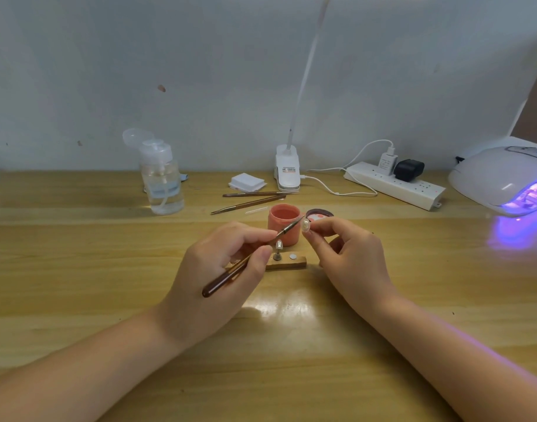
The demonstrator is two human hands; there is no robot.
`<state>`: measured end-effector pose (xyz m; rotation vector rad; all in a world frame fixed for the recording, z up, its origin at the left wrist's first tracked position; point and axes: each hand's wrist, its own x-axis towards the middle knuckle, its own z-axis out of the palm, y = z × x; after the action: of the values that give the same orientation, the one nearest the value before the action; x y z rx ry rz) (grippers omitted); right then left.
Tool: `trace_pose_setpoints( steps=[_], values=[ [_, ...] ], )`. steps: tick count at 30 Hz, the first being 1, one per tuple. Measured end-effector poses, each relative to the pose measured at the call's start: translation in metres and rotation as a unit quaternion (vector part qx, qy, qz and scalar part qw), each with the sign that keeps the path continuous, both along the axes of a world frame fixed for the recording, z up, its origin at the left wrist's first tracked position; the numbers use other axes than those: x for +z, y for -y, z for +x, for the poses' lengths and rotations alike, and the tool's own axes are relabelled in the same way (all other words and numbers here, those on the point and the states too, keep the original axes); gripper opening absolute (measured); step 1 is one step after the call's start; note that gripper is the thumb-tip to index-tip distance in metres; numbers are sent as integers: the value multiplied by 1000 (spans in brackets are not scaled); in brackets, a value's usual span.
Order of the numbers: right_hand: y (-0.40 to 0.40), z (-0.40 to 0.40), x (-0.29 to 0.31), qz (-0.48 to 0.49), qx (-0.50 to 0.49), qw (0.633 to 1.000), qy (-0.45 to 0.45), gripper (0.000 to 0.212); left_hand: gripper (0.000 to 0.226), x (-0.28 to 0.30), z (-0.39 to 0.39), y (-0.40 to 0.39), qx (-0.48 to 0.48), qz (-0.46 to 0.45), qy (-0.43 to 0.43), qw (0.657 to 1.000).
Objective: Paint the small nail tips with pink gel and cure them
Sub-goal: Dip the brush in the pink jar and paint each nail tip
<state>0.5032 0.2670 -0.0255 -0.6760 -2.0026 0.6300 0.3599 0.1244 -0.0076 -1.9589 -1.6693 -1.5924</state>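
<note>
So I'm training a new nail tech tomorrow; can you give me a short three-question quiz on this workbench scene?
1. True or false: the left hand holds the brush.
2. What does the right hand pinch? A) a cotton pad B) a clear nail tip C) the jar lid
3. Fill in: the curing lamp at the table's right glows ____.

Key: 1 true. 2 B. 3 purple, so it appears switched on. The pink gel jar stands open behind the wooden holder.
</note>
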Motion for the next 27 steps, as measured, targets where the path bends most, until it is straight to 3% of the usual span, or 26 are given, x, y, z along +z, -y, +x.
trace_pose_setpoints(
  steps=[6,21,27],
  values=[
    [-1,1,-1,11,-14,1000,9,8,23,-1,0,0,-24,-35,16,999],
    [0,1,-1,41,-22,999,20,6,23,-1,3,3,-7,-27,83,996],
    [1,2,-1,49,-26,998,31,9,24,0,3,2,-17,-42,65,997]
  ],
)
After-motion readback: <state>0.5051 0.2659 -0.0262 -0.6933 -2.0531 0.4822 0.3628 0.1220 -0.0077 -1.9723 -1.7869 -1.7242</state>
